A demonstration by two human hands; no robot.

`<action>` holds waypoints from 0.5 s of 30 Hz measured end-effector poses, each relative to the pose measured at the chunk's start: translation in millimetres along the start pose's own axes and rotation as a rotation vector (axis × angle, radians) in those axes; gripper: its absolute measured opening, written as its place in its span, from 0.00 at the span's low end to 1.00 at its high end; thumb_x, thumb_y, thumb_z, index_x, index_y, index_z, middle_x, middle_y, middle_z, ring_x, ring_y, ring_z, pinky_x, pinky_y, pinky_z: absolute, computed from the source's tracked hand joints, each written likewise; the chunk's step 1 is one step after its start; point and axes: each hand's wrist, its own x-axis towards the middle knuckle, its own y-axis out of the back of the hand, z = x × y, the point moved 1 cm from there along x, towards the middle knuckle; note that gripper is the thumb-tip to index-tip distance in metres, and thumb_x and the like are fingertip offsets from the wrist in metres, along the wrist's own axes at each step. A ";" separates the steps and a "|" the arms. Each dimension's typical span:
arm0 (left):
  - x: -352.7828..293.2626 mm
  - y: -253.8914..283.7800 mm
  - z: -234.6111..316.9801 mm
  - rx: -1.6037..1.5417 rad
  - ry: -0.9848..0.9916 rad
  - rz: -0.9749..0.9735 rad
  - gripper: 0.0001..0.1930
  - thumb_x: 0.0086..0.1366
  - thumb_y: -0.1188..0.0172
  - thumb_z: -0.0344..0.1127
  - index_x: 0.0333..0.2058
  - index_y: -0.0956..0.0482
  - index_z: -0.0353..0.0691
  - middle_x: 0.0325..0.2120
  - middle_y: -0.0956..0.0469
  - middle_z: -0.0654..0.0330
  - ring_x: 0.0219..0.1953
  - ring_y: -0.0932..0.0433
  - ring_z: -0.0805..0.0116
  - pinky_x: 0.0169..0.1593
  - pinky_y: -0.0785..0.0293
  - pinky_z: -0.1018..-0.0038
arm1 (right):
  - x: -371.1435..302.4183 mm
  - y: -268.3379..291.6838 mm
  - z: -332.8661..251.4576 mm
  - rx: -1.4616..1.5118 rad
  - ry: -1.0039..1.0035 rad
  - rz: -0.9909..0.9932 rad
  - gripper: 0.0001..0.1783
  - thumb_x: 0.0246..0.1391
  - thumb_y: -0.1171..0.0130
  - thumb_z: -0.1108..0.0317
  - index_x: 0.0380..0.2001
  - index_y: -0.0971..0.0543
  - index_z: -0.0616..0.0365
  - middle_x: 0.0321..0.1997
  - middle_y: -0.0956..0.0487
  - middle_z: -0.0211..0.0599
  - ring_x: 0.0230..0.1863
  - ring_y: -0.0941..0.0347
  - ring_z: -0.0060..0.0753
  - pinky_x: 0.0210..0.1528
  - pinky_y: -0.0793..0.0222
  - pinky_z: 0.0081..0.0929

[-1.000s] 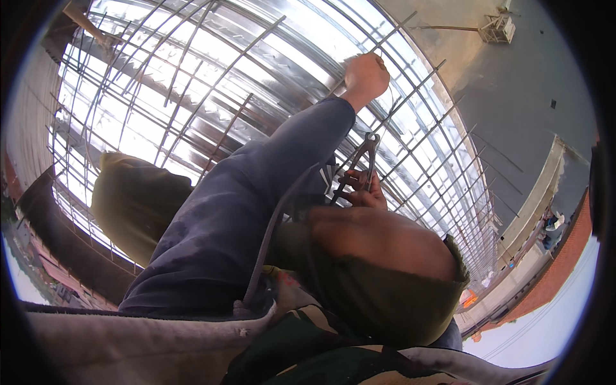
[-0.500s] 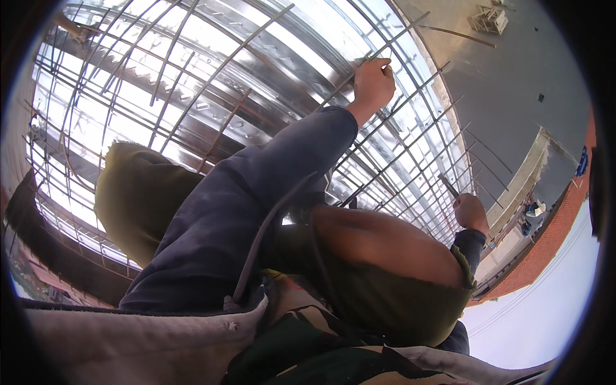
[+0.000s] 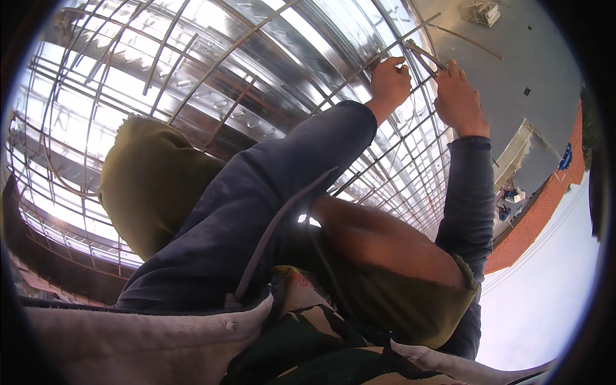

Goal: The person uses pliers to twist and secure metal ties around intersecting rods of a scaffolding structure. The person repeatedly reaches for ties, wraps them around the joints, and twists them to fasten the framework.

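My left hand (image 3: pixel 390 85) is closed in a pinch beside a crossing in the steel rebar mesh (image 3: pixel 253 31). Whatever lies between its thumb and forefinger is too small to make out. Just to the right, my right hand (image 3: pixel 461 102) grips the handles of a pair of dark metal pincers (image 3: pixel 423 54). Their jaw end points up and to the left, against or very near the bars just beyond my left fingertips. Whether the jaws touch a bar, I cannot tell.
Shiny corrugated metal decking (image 3: pixel 276 58) lies under the mesh. My bent knees in olive trousers (image 3: pixel 160 179) fill the near part. Loose bar ends stick out on the right over a grey floor (image 3: pixel 513 70), where a small wooden frame (image 3: pixel 482 13) stands.
My right hand has moved far up and to the left with the pincers, from low on the right to beside my left hand. The left hand has shifted slightly right.
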 end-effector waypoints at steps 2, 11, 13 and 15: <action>-11.9 -4.9 14.3 -0.072 0.103 -0.068 0.15 0.75 0.39 0.30 0.57 0.18 0.31 0.30 0.14 0.54 0.26 0.14 0.69 0.31 0.17 0.72 | -6.7 -15.0 -1.2 -0.186 -0.095 -0.011 0.23 0.71 0.49 0.70 0.66 0.26 0.64 0.85 0.46 0.55 0.83 0.48 0.65 0.66 0.43 0.93; -16.8 -11.5 30.6 -0.325 0.232 -0.090 0.16 0.73 0.39 0.28 0.56 0.18 0.29 0.30 0.13 0.51 0.28 0.12 0.64 0.33 0.16 0.69 | -7.9 -20.4 -24.1 -0.409 -0.126 0.164 0.23 0.69 0.44 0.68 0.63 0.23 0.66 0.84 0.44 0.54 0.83 0.50 0.72 0.63 0.51 1.01; -16.4 -13.9 28.3 -0.349 0.227 -0.070 0.16 0.72 0.39 0.29 0.55 0.17 0.29 0.30 0.12 0.50 0.29 0.11 0.63 0.34 0.16 0.68 | -5.9 -21.3 -27.4 -0.478 -0.101 0.183 0.21 0.69 0.45 0.68 0.62 0.22 0.64 0.82 0.40 0.54 0.81 0.46 0.71 0.61 0.46 1.00; -17.4 -15.0 29.3 -0.344 0.238 -0.059 0.16 0.72 0.38 0.29 0.55 0.17 0.29 0.32 0.11 0.49 0.30 0.11 0.61 0.35 0.16 0.68 | -4.4 -21.1 -32.6 -0.525 -0.101 0.154 0.21 0.68 0.45 0.67 0.61 0.21 0.63 0.81 0.37 0.53 0.79 0.42 0.70 0.59 0.43 1.00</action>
